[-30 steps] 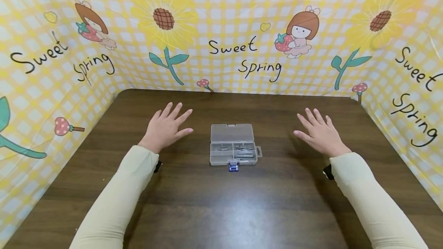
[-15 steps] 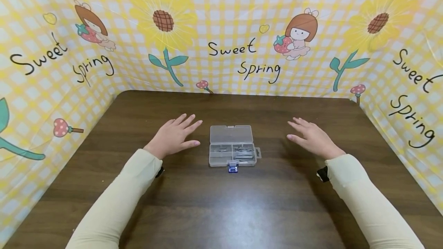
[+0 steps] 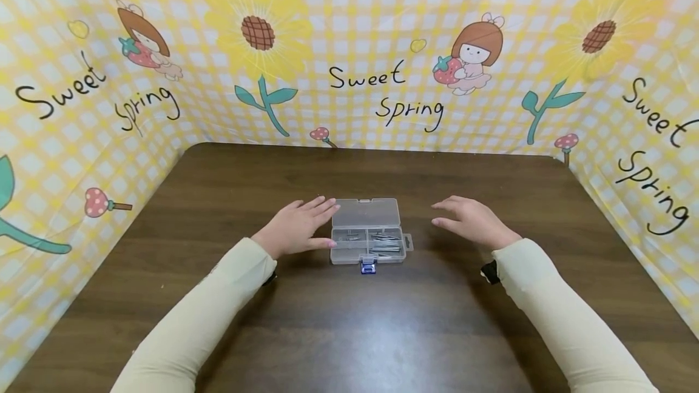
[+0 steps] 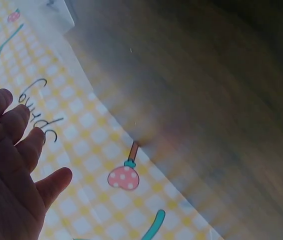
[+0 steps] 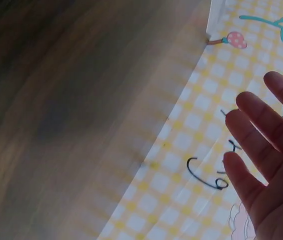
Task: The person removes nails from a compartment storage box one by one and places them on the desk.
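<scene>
A clear plastic compartment box [image 3: 349, 254] lies in the middle of the table with its lid [image 3: 367, 213] folded back and a blue latch [image 3: 368, 267] at the front. Silvery metal pins [image 3: 385, 250] fill its right compartments, and a few small metal pieces [image 3: 352, 237] lie at the back left. My left hand [image 3: 297, 226], fingers extended, overlaps the box's left edge in the head view. To the right of the box hovers my right hand [image 3: 474, 221], apart from it, fingers stretched toward it and holding nothing. Both wrist views show the palms with nothing in them.
A dark wood-grain table [image 3: 349, 332] carries the box. A yellow checked cloth [image 3: 371, 17] with flower prints rises as a wall behind the table and along both sides. A clear hang tab [image 3: 408, 242] sticks out from the box's right side.
Both hands have come inward toward the box from either side, the left reaching its edge in view. The box has stayed in place.
</scene>
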Tool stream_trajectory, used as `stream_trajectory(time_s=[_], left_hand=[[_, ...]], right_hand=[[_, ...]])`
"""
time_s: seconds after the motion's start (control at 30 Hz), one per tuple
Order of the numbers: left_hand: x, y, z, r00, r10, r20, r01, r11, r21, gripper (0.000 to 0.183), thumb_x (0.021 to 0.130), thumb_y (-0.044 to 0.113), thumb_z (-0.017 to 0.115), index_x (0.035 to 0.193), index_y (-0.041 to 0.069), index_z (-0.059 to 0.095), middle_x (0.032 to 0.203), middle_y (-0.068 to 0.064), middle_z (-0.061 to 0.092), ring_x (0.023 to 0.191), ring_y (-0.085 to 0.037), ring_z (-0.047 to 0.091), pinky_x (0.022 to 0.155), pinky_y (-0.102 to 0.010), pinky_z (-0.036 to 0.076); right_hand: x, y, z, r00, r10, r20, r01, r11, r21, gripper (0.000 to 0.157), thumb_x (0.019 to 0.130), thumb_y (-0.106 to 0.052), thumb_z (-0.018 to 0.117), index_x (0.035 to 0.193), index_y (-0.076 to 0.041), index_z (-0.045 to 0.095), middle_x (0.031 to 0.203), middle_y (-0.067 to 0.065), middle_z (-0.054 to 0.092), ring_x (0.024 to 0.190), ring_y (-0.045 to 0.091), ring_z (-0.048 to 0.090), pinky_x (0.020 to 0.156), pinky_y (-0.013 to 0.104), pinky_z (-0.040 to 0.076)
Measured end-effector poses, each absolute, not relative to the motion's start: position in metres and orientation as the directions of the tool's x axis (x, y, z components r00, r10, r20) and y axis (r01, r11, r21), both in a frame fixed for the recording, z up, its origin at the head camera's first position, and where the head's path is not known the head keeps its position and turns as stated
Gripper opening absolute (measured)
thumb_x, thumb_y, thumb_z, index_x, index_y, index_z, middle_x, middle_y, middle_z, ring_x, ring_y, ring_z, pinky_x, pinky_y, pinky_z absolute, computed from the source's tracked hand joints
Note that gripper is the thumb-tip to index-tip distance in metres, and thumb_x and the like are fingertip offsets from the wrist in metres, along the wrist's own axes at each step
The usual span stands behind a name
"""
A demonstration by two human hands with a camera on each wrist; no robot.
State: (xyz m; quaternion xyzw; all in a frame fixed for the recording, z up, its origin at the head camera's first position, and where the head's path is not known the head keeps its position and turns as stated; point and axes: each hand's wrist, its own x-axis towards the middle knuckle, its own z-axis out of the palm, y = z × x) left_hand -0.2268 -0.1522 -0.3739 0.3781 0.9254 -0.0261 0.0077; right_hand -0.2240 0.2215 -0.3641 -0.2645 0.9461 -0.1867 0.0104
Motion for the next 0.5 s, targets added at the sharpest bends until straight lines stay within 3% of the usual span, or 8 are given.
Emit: stream_trajectory(time_s=[0.13, 0.33, 0.5], left_hand=[[-0.225, -0.147, -0.377, -0.708, 0.702, -0.076, 0.706, 0.707, -0.044, 0.079, 0.092, 0.059, 0.048, 0.149, 0.007, 0.033, 0.153, -0.011, 0.032, 0.140, -0.029, 0.029, 0.105, -0.054, 0.030], [-0.223, -0.141, -0.379, -0.708, 0.696, -0.120, 0.705, 0.706, -0.069, 0.079, 0.092, 0.060, 0.046, 0.151, 0.009, 0.031, 0.154, -0.009, 0.031, 0.135, -0.030, 0.039, 0.104, -0.052, 0.033], [-0.221, -0.137, -0.382, -0.717, 0.682, -0.140, 0.696, 0.711, -0.101, 0.081, 0.091, 0.062, 0.046, 0.151, 0.010, 0.031, 0.154, -0.007, 0.030, 0.115, -0.029, 0.058, 0.098, -0.046, 0.040]], right_hand=[[-0.225, 0.210, -0.366, -0.843, -0.533, 0.074, -0.520, 0.771, -0.367, 0.038, 0.094, -0.024, 0.063, 0.122, 0.002, 0.064, 0.106, 0.012, 0.065, 0.094, 0.026, 0.062, 0.082, 0.046, 0.048], [-0.228, 0.196, -0.371, -0.813, -0.579, 0.064, -0.562, 0.751, -0.345, 0.034, 0.092, -0.024, 0.065, 0.115, 0.000, 0.068, 0.094, 0.004, 0.067, 0.073, 0.012, 0.056, 0.070, 0.035, 0.046], [-0.229, 0.188, -0.374, -0.790, -0.611, 0.047, -0.589, 0.736, -0.335, 0.031, 0.092, -0.024, 0.065, 0.112, -0.001, 0.070, 0.104, 0.009, 0.070, 0.082, 0.016, 0.063, 0.075, 0.038, 0.049]])
